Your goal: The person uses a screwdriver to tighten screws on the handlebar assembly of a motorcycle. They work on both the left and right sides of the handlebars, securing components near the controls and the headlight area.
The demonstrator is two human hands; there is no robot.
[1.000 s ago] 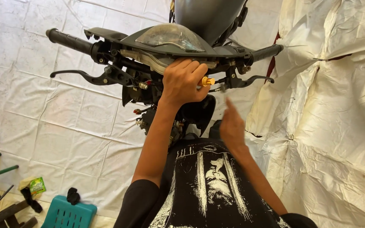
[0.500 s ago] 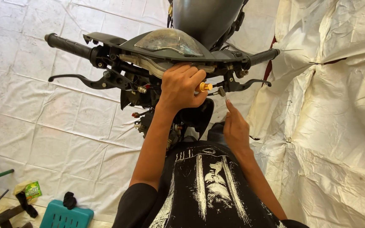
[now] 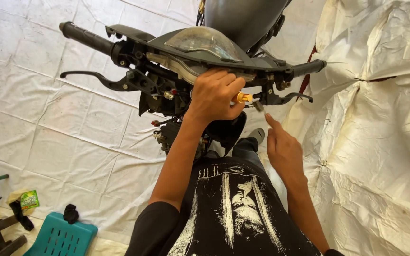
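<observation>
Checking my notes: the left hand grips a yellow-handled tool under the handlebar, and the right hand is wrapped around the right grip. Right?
Not quite. In the head view the left hand does grip the yellow-handled tool under the handlebar, but the right hand is off the right grip, held below it with a finger pointing up toward the tool.
</observation>
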